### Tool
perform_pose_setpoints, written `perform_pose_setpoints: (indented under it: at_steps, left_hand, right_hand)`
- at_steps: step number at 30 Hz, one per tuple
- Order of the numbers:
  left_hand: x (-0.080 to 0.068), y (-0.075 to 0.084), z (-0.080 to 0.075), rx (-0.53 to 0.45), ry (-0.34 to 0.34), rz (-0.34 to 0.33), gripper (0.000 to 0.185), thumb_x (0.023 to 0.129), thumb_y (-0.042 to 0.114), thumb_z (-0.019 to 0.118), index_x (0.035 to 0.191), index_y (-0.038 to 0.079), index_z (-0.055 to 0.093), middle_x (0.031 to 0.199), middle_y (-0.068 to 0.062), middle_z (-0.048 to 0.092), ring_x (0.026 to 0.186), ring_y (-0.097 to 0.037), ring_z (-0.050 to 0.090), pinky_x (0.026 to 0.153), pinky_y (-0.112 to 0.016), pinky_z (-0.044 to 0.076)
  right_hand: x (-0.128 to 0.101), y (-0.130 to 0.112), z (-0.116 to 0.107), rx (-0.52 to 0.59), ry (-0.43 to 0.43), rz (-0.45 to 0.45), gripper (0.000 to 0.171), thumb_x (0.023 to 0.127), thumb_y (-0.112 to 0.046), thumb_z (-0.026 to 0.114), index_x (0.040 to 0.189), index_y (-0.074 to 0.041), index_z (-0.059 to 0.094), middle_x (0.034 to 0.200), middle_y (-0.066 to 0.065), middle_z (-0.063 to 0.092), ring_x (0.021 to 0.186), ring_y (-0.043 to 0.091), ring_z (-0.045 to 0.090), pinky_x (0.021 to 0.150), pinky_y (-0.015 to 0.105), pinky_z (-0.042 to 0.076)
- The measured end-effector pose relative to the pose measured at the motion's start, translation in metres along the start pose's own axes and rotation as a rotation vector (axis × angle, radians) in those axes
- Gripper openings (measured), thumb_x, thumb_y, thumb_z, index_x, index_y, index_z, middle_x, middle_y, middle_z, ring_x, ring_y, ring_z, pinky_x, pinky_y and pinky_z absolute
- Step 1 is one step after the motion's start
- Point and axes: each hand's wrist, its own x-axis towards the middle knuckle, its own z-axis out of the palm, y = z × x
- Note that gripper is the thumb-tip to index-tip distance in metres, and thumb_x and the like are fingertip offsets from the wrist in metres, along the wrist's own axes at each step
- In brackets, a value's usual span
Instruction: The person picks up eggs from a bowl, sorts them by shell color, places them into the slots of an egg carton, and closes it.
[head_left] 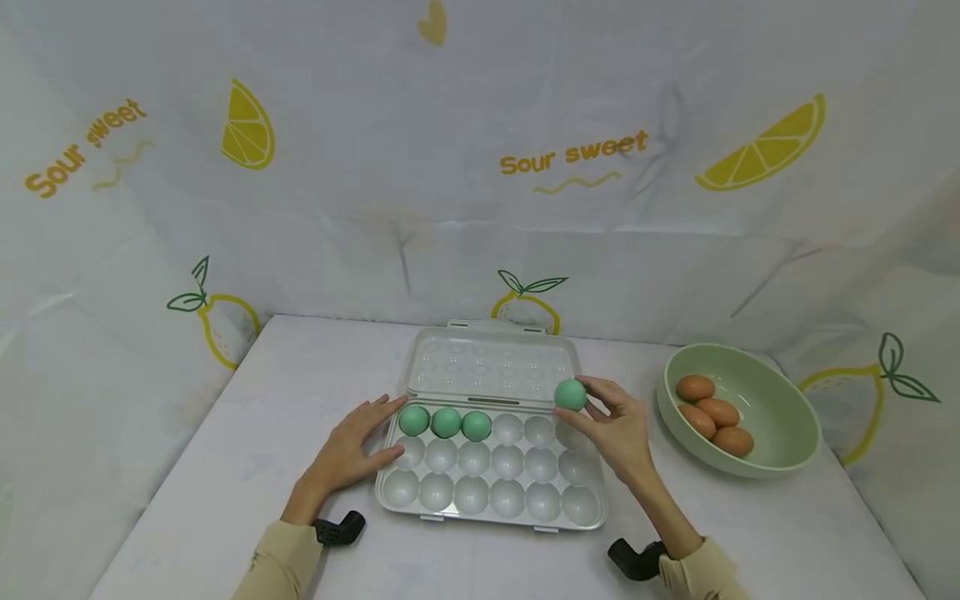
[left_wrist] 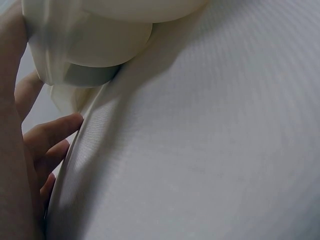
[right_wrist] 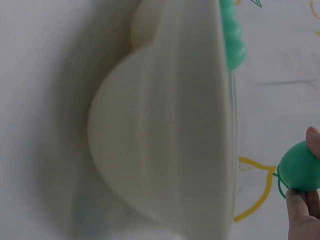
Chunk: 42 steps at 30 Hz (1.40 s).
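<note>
My right hand [head_left: 618, 425] pinches a green egg [head_left: 570, 395] between thumb and fingers, above the back right corner of the egg tray [head_left: 495, 520]. In the right wrist view this egg [right_wrist: 299, 167] is held apart from the tray. Three more green eggs [head_left: 446, 422] sit in the back row, filling its left cups. At the tray's left side rests my left hand [head_left: 348, 450], fingers loosely extended and thumb over the edge. The left wrist view shows its fingers [left_wrist: 55, 132] beside the tray's underside [left_wrist: 107, 42].
The clear lid [head_left: 491, 360] lies folded back behind the tray. To the right stands a light green bowl [head_left: 783, 425] with several brown eggs [head_left: 717, 412]. A white sheet with lemon prints [head_left: 450, 192] hangs behind the white table [head_left: 247, 467].
</note>
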Motion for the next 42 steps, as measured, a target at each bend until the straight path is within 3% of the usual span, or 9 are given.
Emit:
perform_pose_setpoints:
  at_steps: [6, 10, 16, 19, 26, 42]
  left_hand:
    - [0.002, -0.001, -0.001, -0.014, -0.014, -0.011, 0.074, 0.086, 0.038, 0.076, 0.153, 0.023, 0.049, 0.153, -0.008, 0.056, 0.144, -0.037, 0.050, 0.123, -0.057, 0.035]
    - [0.003, -0.001, 0.000, -0.013, -0.019, -0.011, 0.074, 0.086, 0.039, 0.076, 0.153, 0.024, 0.049, 0.153, -0.007, 0.056, 0.144, -0.036, 0.050, 0.123, -0.057, 0.035]
    - [0.002, -0.001, 0.000, -0.003, -0.007, -0.003, 0.075, 0.085, 0.038, 0.077, 0.153, 0.023, 0.050, 0.151, -0.008, 0.058, 0.143, -0.036, 0.051, 0.122, -0.057, 0.036]
    - [0.002, -0.001, 0.000, 0.005, -0.001, 0.006, 0.074, 0.085, 0.038, 0.077, 0.152, 0.022, 0.050, 0.151, -0.007, 0.058, 0.142, -0.037, 0.052, 0.121, -0.058, 0.037]
    - [0.001, -0.002, 0.001, -0.004, -0.010, -0.012, 0.074, 0.085, 0.039, 0.076, 0.153, 0.023, 0.049, 0.152, -0.008, 0.057, 0.143, -0.037, 0.051, 0.122, -0.058, 0.037]
    - [0.000, 0.000, 0.001, -0.018, -0.021, -0.031, 0.074, 0.085, 0.040, 0.076, 0.153, 0.026, 0.049, 0.153, -0.008, 0.056, 0.145, -0.035, 0.050, 0.123, -0.057, 0.035]
  right_hand:
    - [-0.009, 0.001, 0.028, 0.047, -0.067, 0.038, 0.052, 0.072, 0.008, 0.087, 0.121, 0.007, 0.070, 0.122, 0.024, 0.068, 0.108, -0.006, 0.065, 0.096, 0.015, 0.057]
    - [-0.015, 0.003, 0.041, 0.056, -0.092, 0.086, 0.053, 0.071, 0.009, 0.087, 0.121, 0.007, 0.071, 0.125, 0.027, 0.069, 0.108, -0.003, 0.067, 0.096, 0.016, 0.057]
    - [-0.022, 0.008, 0.057, 0.025, -0.131, 0.098, 0.053, 0.069, 0.005, 0.090, 0.119, 0.009, 0.071, 0.121, 0.028, 0.072, 0.115, 0.033, 0.072, 0.097, 0.023, 0.057]
    - [-0.025, 0.009, 0.063, 0.033, -0.142, 0.126, 0.056, 0.067, 0.004, 0.091, 0.119, 0.009, 0.071, 0.121, 0.028, 0.071, 0.116, 0.041, 0.069, 0.096, 0.025, 0.058]
    - [-0.027, 0.014, 0.071, 0.025, -0.175, 0.149, 0.054, 0.069, 0.009, 0.088, 0.120, 0.007, 0.071, 0.127, 0.026, 0.069, 0.123, 0.043, 0.066, 0.101, 0.027, 0.057]
    - [-0.027, 0.022, 0.075, -0.083, -0.173, 0.013, 0.051, 0.068, 0.010, 0.088, 0.117, 0.008, 0.072, 0.120, 0.025, 0.073, 0.117, 0.041, 0.070, 0.101, 0.031, 0.058]
